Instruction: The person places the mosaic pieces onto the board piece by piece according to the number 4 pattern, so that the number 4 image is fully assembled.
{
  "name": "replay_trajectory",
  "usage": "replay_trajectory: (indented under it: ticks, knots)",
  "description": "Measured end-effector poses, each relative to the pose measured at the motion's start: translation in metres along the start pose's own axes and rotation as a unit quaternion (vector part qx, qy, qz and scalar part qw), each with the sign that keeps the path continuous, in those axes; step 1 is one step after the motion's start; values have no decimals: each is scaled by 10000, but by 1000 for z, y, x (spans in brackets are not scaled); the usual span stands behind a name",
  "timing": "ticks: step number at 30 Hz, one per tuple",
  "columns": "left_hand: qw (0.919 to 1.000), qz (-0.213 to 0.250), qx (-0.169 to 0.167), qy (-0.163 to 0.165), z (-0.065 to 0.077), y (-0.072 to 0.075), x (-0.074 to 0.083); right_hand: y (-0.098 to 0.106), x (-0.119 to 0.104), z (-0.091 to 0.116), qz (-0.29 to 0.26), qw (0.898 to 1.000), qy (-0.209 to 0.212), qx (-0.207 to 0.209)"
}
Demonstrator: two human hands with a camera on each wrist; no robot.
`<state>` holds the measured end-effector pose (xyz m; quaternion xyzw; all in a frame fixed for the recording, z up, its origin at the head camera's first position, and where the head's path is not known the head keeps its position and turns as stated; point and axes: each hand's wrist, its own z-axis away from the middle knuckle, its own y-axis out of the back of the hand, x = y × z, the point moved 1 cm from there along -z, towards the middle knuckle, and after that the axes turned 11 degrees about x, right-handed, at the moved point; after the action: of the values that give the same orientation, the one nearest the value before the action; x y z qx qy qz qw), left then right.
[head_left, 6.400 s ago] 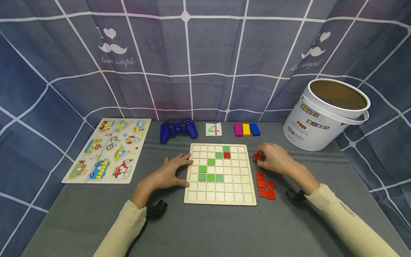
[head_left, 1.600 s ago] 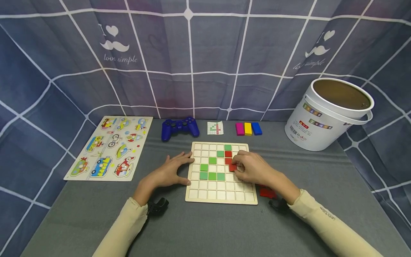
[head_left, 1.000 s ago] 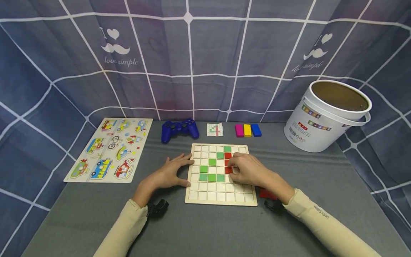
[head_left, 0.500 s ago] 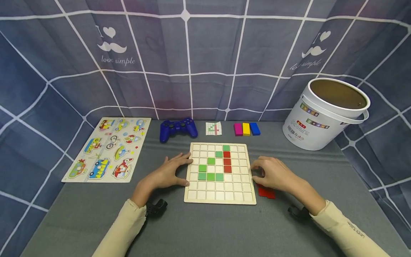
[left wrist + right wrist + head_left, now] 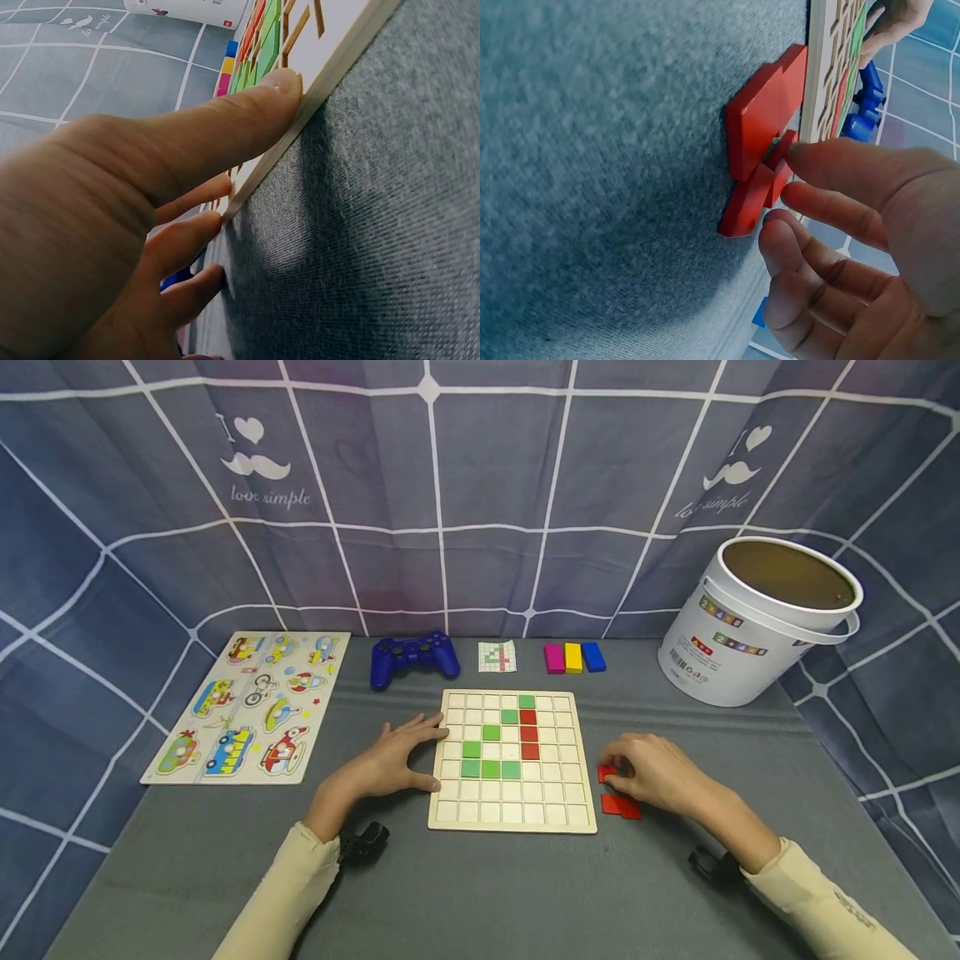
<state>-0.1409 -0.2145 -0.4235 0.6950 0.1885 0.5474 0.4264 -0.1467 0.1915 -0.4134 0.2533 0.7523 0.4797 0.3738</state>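
Note:
My left hand (image 5: 393,762) rests along the left edge of a pale wooden grid board (image 5: 480,817), thumb on its rim in the left wrist view. Several green tiles (image 5: 491,769) sit in the board's squares, with a column of three red tiles (image 5: 528,734) beside them. Right of the board, my right hand (image 5: 660,772) pinches a red square tile (image 5: 606,773) between thumb and index finger, low over the table. Close to those fingers lie other loose red tiles (image 5: 757,124), some touching; the hand partly covers them in the head view.
Behind the board are a blue game controller (image 5: 415,658), a small pattern card (image 5: 497,657) and a magenta, a yellow and a blue block (image 5: 593,657). A picture puzzle board (image 5: 247,707) lies left; a white bucket (image 5: 750,635) stands back right.
Two more red tiles now sit in the board below the first one. The right hand has moved from the board rightward to the loose tiles and grips one. The left hand has stayed put.

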Motion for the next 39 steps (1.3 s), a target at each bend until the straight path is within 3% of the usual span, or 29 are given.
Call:
replay_trajectory:
  ticks: [11,20,31,39]
  knots:
    - [10000,16,15,17,1,0,1,-2,0,1,74,9999,89,-5]
    - [10000,22,-37,85,1,0,1,-4,-13,-12,47,9999,97,131]
    - [10000,25,-37,68,2,1,2,-18,-41,-34,-223,9964,779,262]
    - [9999,-33,-46,120,1,1,2,-30,-58,-48,-301,9948,963,150]
